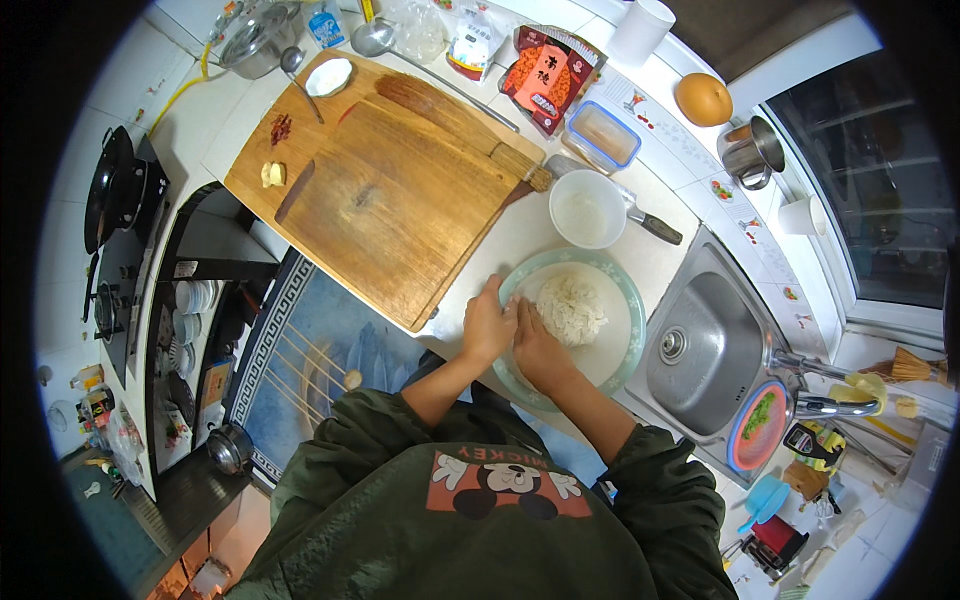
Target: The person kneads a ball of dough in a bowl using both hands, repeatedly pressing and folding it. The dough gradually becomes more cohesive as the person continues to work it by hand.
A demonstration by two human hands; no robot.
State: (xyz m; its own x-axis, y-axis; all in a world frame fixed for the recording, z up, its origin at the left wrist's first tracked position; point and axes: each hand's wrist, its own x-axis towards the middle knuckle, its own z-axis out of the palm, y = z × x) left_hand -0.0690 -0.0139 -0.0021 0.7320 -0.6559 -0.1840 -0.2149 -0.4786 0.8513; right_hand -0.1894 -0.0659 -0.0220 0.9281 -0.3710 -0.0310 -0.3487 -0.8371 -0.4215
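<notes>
A pale green-rimmed basin [637, 322] stands at the counter's front edge. A rough, shaggy clump of dough [571, 307] lies inside it. At the basin's left rim is my left hand [487, 322], its fingertips meeting those of my right hand [538, 345]. My right hand reaches over the basin, just left of the dough, with its fingers held close together. Whether either hand pinches something between the fingers is hidden. Behind the basin sits a white bowl [556, 217] with pale residue or liquid inside.
Left of the basin are stacked wooden cutting boards [375, 225], bearing ginger pieces [273, 174], chopped red bits [280, 129] and a straw brush [517, 163]. A cleaver handle [661, 227] juts out beside the bowl. To the right is a steel sink [697, 360] with a colander [741, 409].
</notes>
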